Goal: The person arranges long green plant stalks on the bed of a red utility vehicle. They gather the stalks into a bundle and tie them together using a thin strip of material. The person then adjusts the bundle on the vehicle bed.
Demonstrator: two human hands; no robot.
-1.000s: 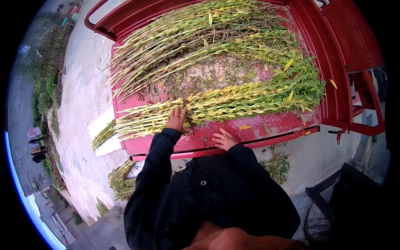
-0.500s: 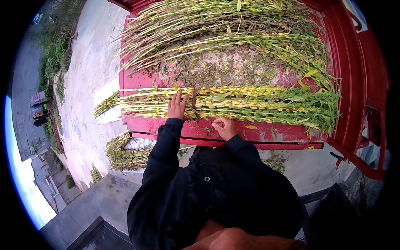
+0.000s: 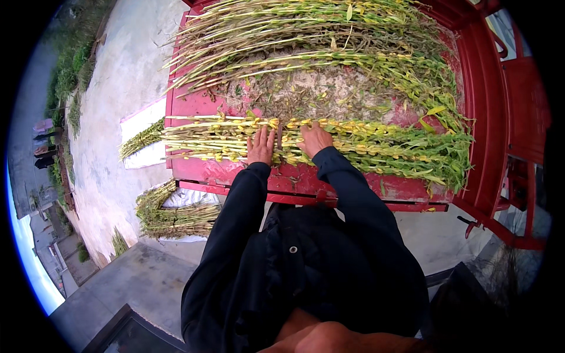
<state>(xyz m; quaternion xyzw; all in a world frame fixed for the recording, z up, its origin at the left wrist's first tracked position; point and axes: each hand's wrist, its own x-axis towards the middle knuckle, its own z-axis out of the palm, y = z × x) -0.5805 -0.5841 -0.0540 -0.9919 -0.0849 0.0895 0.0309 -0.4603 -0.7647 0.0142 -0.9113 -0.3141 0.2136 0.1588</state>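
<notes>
Right hand [image 3: 315, 139] now onto stalks [image 3: 365, 144]

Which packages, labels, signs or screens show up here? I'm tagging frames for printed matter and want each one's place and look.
No label, sign or screen shows.
White sheet or sack: flat on the concrete left of the red cart bed, pale rectangle, a stalk bundle across it.
White sack or cloth: on the ground below the cart's near left corner, crumpled, under a second bundle.
Both hands rest on stalks, not on these.
</notes>
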